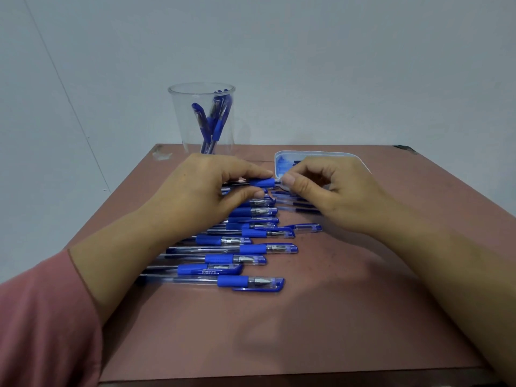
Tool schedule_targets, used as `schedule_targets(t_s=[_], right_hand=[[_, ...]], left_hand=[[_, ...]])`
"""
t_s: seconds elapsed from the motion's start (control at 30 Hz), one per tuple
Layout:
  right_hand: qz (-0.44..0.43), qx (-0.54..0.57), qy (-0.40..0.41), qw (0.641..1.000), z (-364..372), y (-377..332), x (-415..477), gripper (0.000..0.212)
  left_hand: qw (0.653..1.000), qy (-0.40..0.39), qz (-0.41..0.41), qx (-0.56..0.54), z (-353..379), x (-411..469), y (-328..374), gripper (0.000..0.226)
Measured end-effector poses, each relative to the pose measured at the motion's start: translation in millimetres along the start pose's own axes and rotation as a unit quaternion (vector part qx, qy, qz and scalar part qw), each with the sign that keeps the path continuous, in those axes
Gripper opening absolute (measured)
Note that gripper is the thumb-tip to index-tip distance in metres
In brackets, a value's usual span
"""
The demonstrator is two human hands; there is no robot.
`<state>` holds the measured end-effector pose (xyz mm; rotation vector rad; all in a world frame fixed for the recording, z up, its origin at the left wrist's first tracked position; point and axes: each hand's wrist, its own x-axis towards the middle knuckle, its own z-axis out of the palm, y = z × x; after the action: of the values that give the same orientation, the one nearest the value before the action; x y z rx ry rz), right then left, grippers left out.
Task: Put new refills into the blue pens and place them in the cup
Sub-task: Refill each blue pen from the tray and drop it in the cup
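Head camera looks down, close over table (335, 325).

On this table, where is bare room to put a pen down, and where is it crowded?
Bare: the near strip of the table between the nearest pen and the front edge, and the right side beyond the right hand. Crowded: the middle, where the row of pens lies, and the far edge with the cup and the white tray.
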<state>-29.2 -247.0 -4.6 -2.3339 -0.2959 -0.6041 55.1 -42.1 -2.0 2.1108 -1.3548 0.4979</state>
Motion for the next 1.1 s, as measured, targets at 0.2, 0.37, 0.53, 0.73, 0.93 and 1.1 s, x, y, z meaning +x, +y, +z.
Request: schedule_targets(t_s=[0.2,0.37,0.53,0.73,0.93,1.1], right_hand=[[-0.006,0.014,0.002,1.0,0.3,-0.5,-0.5,0.006],[0.0,-0.007,0.0,1.0,0.9,-0.7,-0.2,0.016],[-0.001,0.007,0.022,1.0,-1.0,3.5,1.4,0.02],[0.04,-0.103,-0.026,0.994,-13.8,11.6,3.9,0.027],[0.005,-0.202,-0.204,0.958,-8.7,3.2,2.8,0.02],[-0.022,-0.216,-0.226,0.949,-2.3,4.3,5.1,0.022]], left_hand=[[1.0,0.002,-0.003,-0.002,-0.3,-0.1,0.5,0.032],[1.0,0.004,-0.011,-0.006,0.2,-0.7,0.1,0.033],[0.999,-0.005,-0.039,0.006,-1.2,-0.4,-1.6,0.033],[0.996,-0.013,-0.083,0.043,-5.8,0.9,-5.4,0.033],[0.995,-0.019,-0.081,0.057,-5.9,1.0,-6.9,0.032],[0.995,-0.019,-0.083,0.056,-6.5,1.5,-7.2,0.032]])
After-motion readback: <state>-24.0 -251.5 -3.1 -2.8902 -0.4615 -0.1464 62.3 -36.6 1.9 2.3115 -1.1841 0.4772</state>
